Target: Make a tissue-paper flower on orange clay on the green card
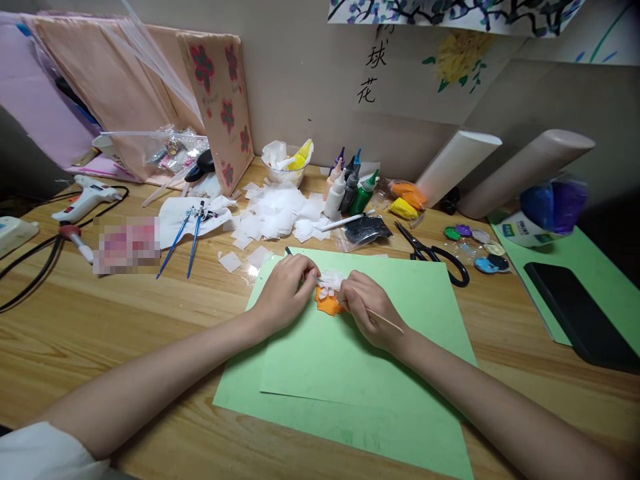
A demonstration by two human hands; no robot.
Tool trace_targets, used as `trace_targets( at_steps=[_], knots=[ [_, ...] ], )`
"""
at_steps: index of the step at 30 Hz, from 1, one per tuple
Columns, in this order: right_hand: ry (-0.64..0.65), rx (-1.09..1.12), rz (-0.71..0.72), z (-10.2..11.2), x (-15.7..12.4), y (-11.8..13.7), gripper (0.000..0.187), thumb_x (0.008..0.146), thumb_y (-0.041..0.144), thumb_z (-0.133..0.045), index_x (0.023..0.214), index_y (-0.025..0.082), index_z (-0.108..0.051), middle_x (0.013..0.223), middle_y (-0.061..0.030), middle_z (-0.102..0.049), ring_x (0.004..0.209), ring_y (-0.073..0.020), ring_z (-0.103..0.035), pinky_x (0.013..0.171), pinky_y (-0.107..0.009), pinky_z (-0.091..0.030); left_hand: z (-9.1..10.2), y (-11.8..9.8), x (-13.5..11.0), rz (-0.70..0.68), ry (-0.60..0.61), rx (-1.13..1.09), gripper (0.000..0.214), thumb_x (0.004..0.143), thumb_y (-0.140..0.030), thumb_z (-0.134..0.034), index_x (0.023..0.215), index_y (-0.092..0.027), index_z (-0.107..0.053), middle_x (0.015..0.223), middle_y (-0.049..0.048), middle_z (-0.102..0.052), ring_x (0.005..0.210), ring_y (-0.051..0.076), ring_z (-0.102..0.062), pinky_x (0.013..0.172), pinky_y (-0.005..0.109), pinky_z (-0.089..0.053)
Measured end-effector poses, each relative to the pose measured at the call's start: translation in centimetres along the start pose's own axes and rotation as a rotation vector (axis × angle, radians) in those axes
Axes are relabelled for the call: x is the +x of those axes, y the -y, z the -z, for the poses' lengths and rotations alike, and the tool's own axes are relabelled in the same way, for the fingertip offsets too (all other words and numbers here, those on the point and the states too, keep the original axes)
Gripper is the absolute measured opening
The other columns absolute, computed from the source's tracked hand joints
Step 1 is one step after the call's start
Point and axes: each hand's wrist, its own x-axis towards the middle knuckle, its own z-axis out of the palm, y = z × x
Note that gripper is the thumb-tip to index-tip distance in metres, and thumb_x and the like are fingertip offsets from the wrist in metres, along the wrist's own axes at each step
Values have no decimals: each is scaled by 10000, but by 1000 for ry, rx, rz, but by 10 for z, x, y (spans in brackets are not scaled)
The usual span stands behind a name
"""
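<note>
On light green paper (350,373) lies a small orange clay piece (329,304) with frilly white tissue paper (330,280) at its top. My left hand (286,290) rests at its left side, thumb and forefinger closed at the tissue's edge. From the right, my right hand (370,310) grips a thin wooden stick (385,321), whose back end sticks out toward the wrist. The stick's tip is hidden behind the fingers. Loose white tissue squares (280,210) are heaped behind the paper.
Black scissors (433,253) lie right of the paper, near a dark phone (583,313). Paint bottles (350,187) and a clear bowl (287,167) stand behind. At left are two blue brushes (194,243), a glue gun (87,200) and its black cable.
</note>
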Motion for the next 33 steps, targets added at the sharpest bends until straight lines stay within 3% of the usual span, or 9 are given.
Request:
trace_targets(
  at_steps=[3, 10, 18, 28, 33],
  knots=[
    [-20, 33, -28, -2, 0, 0, 370, 997, 250, -195, 658, 208, -336, 586, -10, -394, 595, -168, -344, 594, -320, -301, 0, 0, 0, -5, 21, -3, 148, 906, -214, -388, 786, -182, -469, 785, 14, -537, 765, 159, -475, 710, 298, -365],
    [-42, 93, -22, 1, 0, 2, 381, 996, 239, -216, 651, 201, -373, 590, -7, -418, 592, -160, -360, 601, -311, -309, 2, -6, -5, -167, 93, 128, 138, 804, -287, -553, 858, -179, -487, 812, 21, -530, 775, 177, -470, 705, 319, -353],
    [-34, 84, -11, 3, -2, 3, 386, 993, 244, -212, 659, 194, -399, 594, -14, -448, 593, -158, -368, 599, -310, -312, 0, 0, -2, -78, 87, 81, 52, 867, -192, -473, 843, -172, -514, 813, 18, -562, 777, 160, -493, 721, 314, -362],
    [-120, 165, -3, 3, -5, 3, 377, 979, 185, -223, 652, 194, -410, 583, -9, -466, 574, -145, -396, 592, -300, -327, -1, 0, 0, -61, 101, 80, 42, 860, -179, -488, 837, -167, -521, 807, 17, -557, 771, 159, -491, 711, 303, -366],
    [-86, 151, -8, 2, -6, 2, 371, 982, 203, -228, 663, 194, -418, 599, -17, -481, 607, -154, -423, 604, -305, -340, -1, 0, -1, -66, 104, 78, 44, 863, -189, -490, 845, -165, -522, 814, 16, -560, 780, 158, -494, 719, 303, -367]
  ],
)
